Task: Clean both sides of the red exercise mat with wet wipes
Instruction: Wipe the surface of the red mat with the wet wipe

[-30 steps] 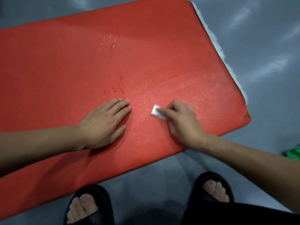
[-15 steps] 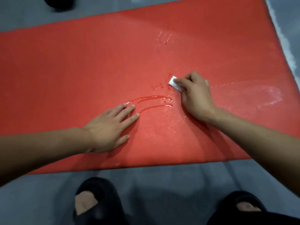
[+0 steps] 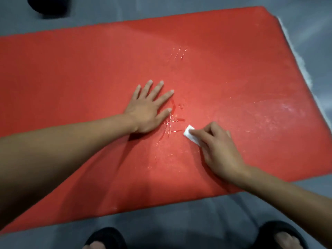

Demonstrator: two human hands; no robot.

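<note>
- Grey, smooth floor (image 3: 179, 221) with a bit of sheen, and the red exercise mat (image 3: 71, 72) lies flat on it, filling most of the view.
- Mat is a big rectangle with a fine grainy texture; a white fuzzy strip (image 3: 303, 69) shows along its right edge.
- Wet streaks (image 3: 172, 115) glisten near the middle, with a few thin ones farther up.
- Left hand (image 3: 149, 108) is flat on the mat, fingers spread wide, just beside the streaks.
- Right hand (image 3: 217, 148) has its fingers curled over a small folded white wet wipe (image 3: 188, 133), pressing it onto the mat.
- Black slippers (image 3: 106, 238) poke in at the bottom, and there's some dark object (image 3: 48, 6) on the floor top left, can't tell what.
</note>
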